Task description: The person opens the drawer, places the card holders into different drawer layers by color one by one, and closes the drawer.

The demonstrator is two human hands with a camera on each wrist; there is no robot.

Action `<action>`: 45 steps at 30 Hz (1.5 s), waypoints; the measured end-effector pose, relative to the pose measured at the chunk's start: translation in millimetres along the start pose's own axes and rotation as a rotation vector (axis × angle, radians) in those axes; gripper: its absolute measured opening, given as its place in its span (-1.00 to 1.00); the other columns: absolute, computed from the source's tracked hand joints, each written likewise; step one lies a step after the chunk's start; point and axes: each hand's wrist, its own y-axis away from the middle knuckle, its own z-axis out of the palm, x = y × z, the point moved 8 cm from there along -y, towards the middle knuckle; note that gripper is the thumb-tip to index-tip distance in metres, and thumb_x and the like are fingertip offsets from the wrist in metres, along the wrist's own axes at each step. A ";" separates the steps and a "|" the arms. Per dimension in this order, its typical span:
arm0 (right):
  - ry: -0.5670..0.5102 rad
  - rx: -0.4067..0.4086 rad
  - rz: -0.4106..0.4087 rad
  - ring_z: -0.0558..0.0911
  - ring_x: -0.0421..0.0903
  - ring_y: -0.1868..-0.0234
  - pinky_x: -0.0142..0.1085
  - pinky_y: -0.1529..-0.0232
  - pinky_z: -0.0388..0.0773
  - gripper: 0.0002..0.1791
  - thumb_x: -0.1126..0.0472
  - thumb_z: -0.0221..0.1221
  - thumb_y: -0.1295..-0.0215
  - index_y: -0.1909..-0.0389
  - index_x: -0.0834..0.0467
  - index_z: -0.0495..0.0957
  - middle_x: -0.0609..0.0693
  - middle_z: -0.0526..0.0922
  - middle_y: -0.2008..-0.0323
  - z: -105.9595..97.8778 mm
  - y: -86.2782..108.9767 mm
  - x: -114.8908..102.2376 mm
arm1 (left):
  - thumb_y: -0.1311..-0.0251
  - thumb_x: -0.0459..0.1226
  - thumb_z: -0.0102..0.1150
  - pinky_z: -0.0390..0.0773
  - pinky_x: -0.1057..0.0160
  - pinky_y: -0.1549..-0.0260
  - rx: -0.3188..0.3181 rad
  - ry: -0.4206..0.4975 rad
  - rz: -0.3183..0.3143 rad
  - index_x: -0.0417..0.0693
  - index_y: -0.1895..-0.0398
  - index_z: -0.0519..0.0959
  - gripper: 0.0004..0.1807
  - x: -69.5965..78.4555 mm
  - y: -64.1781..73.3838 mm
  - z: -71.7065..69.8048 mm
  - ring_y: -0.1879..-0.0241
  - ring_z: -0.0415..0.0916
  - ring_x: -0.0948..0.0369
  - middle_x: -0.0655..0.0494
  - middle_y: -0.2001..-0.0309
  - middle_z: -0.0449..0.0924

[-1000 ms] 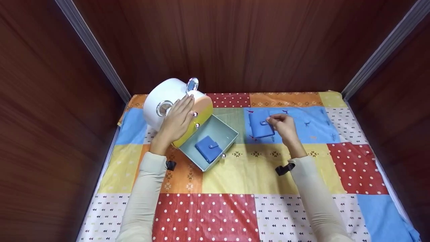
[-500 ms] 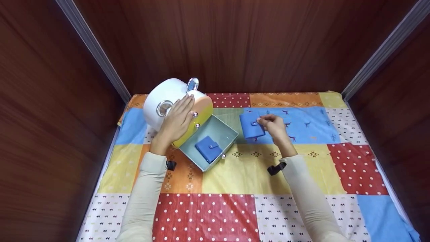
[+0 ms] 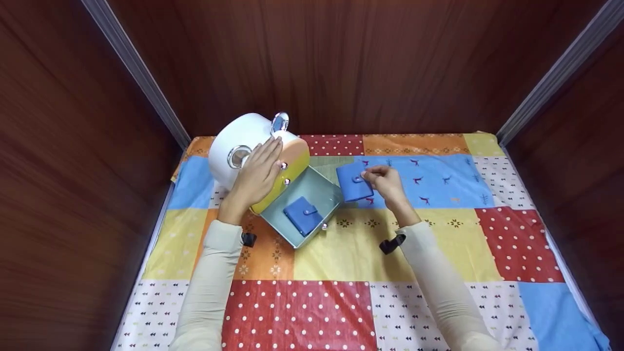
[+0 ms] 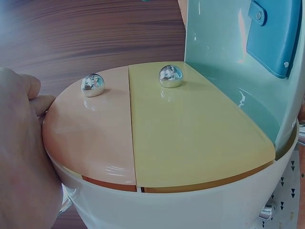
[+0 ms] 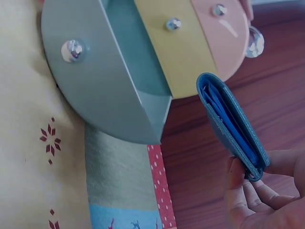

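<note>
A small white drawer box (image 3: 243, 129) with a rounded top stands at the left back, its green bottom drawer (image 3: 324, 187) pulled out. Inside that drawer lies a blue wallet (image 3: 303, 216) with a snap strap. My left hand (image 3: 256, 173) rests flat on the box's top, fingers straight; in the left wrist view it lies beside the pink drawer front (image 4: 95, 129). Between thumb and fingers my right hand (image 3: 387, 185) pinches a second blue wallet (image 3: 352, 181) by its snap side. This wallet hangs in the air by the drawer's right corner. The right wrist view shows its folded edge.
A patchwork cloth (image 3: 336, 312) covers the table. Brown wood-grain panels (image 3: 341, 63) enclose the back and both sides. Chrome knobs (image 3: 287, 182) stick out from the drawer fronts, and a round mirror-like disc (image 3: 280, 123) stands on the box.
My right hand has moved left with the pinched wallet, from over the blue cloth patch to the open drawer's right corner. My left hand, the box and the wallet in the drawer stay put.
</note>
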 end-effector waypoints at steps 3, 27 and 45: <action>-0.008 -0.018 0.000 0.67 -0.25 0.23 -0.44 0.10 0.70 -0.66 0.21 0.33 -0.48 -0.09 0.38 0.62 -0.11 0.69 0.28 6.5 -0.4 -0.5 | -0.72 -0.09 -0.29 -0.16 0.01 -0.76 -0.006 -0.002 -0.006 -0.08 -0.73 0.07 -0.37 -0.4 0.4 0.2 -0.75 -0.11 0.04 0.05 -0.74 0.02; -0.007 -0.068 -0.042 0.67 -0.28 0.31 -0.48 0.22 0.67 -0.67 0.25 0.38 -0.43 -0.06 0.40 0.67 -0.07 0.74 0.33 55.4 2.5 -5.4 | -0.71 -0.09 -0.29 -0.17 0.03 -0.76 -0.020 -0.005 -0.011 -0.07 -0.73 0.06 -0.36 0.3 -0.3 0.1 -0.75 -0.12 0.05 0.05 -0.74 0.01; 0.077 -0.098 -0.098 0.66 -0.28 0.32 -0.50 0.33 0.63 -0.66 0.26 0.43 -0.38 -0.06 0.39 0.71 0.14 0.80 0.20 81.6 1.3 2.9 | -0.72 -0.09 -0.30 -0.17 0.02 -0.76 -0.019 -0.009 -0.005 -0.06 -0.73 0.07 -0.37 0.2 -0.2 0.1 -0.75 -0.13 0.04 0.05 -0.74 0.01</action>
